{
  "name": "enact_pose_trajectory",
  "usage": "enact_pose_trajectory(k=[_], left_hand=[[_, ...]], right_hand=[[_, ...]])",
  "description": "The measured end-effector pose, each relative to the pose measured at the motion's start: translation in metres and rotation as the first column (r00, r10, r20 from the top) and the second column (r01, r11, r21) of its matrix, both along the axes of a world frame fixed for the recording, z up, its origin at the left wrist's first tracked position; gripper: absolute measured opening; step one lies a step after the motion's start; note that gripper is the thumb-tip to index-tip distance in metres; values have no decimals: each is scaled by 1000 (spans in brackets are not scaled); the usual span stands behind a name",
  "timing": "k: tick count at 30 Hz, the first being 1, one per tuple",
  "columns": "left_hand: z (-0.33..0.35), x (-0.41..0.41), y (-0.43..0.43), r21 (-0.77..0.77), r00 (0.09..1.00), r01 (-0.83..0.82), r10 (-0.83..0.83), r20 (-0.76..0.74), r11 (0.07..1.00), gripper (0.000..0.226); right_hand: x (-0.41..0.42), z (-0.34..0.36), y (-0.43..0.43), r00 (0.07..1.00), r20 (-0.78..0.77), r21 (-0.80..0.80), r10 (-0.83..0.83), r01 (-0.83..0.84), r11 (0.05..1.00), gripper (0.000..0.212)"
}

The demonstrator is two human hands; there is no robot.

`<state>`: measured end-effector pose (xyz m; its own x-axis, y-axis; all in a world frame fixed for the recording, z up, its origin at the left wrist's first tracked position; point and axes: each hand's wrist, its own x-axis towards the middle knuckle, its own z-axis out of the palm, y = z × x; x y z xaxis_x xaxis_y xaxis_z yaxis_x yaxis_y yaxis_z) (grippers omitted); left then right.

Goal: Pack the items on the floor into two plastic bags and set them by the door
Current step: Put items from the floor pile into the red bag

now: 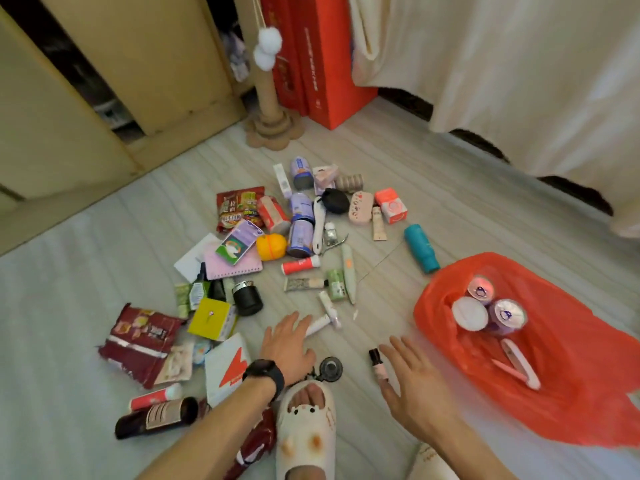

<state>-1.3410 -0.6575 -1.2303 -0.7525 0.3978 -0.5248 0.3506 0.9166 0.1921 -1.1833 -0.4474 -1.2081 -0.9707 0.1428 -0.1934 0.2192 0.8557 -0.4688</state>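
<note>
Head view: the red plastic bag lies slack on the floor at the right, with its mouth open toward the pile. Inside it are two cans, a white-lidded jar and a pink-and-white case. No second bag is in view.

Most of the items lie loose in a scatter mid-floor. A teal bottle sits just beside the bag's upper edge. A small pink bottle with a dark cap lies between the hands, and a white tube lies near the front of the pile.

Right hand: fingers straight and spread, holding nothing, just beside the small pink bottle. Left hand: fingers also straight and apart, holding nothing, fingertips at the near end of the white tube. I cannot tell whether they touch it. There is a dark watch on that wrist.

Judgement: the step is filling the first bag, early on, with far more on the floor than in the bag. The next move looks like a pickup — bottle for the right hand, tube for the left. Each needs the fingers closed round a small cylinder that may roll, then a short carry right to the bag's mouth.

Further out are a cat-face slipper at the near edge, a yellow box and a maroon snack packet to the left, red cartons and a cardboard post at the back, and pale cloth hanging at the right.
</note>
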Motion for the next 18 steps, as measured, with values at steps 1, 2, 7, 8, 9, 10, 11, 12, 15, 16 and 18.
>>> enact_pose_trajectory(k=[1, 2, 7, 8, 9, 10, 11, 12, 15, 16, 18], left_hand=[[-6, 1, -13, -28, 999, -42, 43, 29, 999, 72], [-12, 1, -24, -47, 996, -73, 75, 56, 996, 69], [-34, -6, -46, -85, 986, -100, 110, 128, 991, 65], [-37, -8, -46, -89, 983, -105, 117, 142, 991, 66], [-40, -10, -45, -93, 981, -107, 120, 152, 990, 67], [-43, -11, -43, -99, 980, -105, 120, 158, 990, 66], [-47, -12, -41, -102, 981, -100, 115, 157, 990, 63], [-50, -13, -38, -105, 982, -99, 114, 152, 990, 60], [-57, -16, -32, -90, 964, -183, 196, 178, 979, 53], [-59, -18, -32, -73, 949, -235, 245, 198, 969, 51], [-61, -21, -34, -14, 908, -359, 352, 227, 933, 45]], right_hand=[[-3, -11, -5, 995, 98, 1, 13, -13, 1000, 57], [-5, -21, -8, 982, 190, 8, 8, -10, 1000, 61], [-26, -59, -13, 910, 410, -31, -53, 72, 997, 71], [-28, -65, -13, 909, 414, -39, -57, 80, 996, 69], [-30, -70, -12, 908, 414, -41, -63, 88, 995, 66], [-32, -74, -11, 908, 412, -39, -79, 104, 994, 61], [-33, -78, -10, 908, 406, -39, -104, 131, 991, 57], [-34, -81, -10, 907, 400, -43, -133, 164, 986, 54], [-35, -84, -10, 892, 409, -83, -191, 245, 966, 54], [-35, -84, -9, 889, 415, -94, -195, 255, 962, 54], [-34, -83, -6, 885, 423, -125, -194, 270, 955, 54]])
